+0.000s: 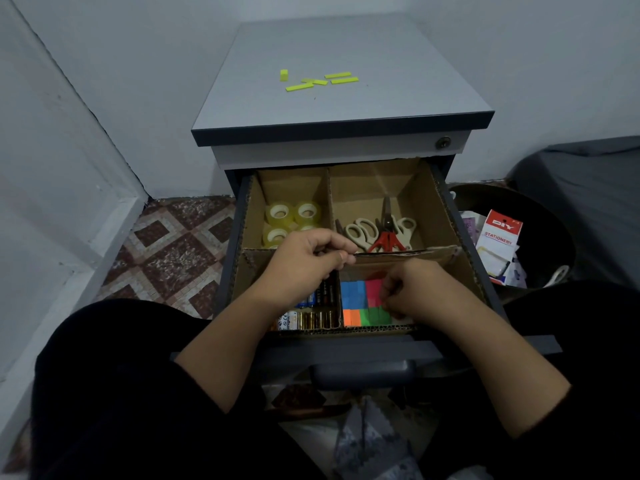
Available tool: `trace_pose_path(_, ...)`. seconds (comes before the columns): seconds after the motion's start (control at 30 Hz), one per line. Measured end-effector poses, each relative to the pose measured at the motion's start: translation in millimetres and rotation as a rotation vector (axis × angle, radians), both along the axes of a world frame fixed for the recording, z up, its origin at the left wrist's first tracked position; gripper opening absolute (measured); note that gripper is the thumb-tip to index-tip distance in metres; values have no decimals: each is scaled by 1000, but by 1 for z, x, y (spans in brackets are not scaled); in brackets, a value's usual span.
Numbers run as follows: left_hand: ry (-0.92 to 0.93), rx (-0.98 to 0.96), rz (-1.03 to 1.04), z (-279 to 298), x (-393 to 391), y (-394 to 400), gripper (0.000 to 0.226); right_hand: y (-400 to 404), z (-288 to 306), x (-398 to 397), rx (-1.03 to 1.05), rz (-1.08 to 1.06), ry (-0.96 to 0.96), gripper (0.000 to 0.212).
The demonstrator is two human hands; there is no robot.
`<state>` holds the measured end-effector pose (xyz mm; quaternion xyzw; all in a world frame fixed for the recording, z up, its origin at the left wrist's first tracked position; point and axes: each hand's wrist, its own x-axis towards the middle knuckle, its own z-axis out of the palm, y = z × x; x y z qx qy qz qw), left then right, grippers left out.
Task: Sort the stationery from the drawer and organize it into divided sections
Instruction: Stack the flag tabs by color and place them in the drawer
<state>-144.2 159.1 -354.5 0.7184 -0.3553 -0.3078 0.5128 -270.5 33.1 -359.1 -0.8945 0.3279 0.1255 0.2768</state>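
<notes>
Head view: left hand [308, 261] fingers pinching corrugated cardboard divider [408, 253]; right hand [412, 292] fingers gripping square coloured sticky-note blocks [360, 303].

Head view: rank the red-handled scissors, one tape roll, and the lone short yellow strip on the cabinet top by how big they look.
1. red-handled scissors
2. tape roll
3. short yellow strip, though it lies farther from the camera, so its true size is less certain.

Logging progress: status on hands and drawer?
Left hand pinching cardboard divider. Right hand on sticky notes. Yellow strips unsorted on cabinet top.
</notes>
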Motion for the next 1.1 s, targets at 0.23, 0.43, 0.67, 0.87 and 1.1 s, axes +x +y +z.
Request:
trace_pose_path(0.23, -2, 6, 1, 0, 1, -1, 20, -4, 3, -4, -56, 68, 28, 31)
trace_pose_path(0.43, -4, 8, -1, -1, 1, 0, 19, -5, -1, -2, -86, 137, 55, 29)
trace_pose_path(0.67, 18, -14, 5, -2, 1, -1, 21, -15, 0, -8, -275, -6, 51, 10)
trace_pose_path(0.87, 9, -10, -3, -2, 1, -2, 21, -15, -1, -11, -370, -81, 194, 9)
trace_pose_path(1.1, 1, 4, 2, -3, 2, -1, 21, -15, -4, -9, -343, -99, 164, 7)
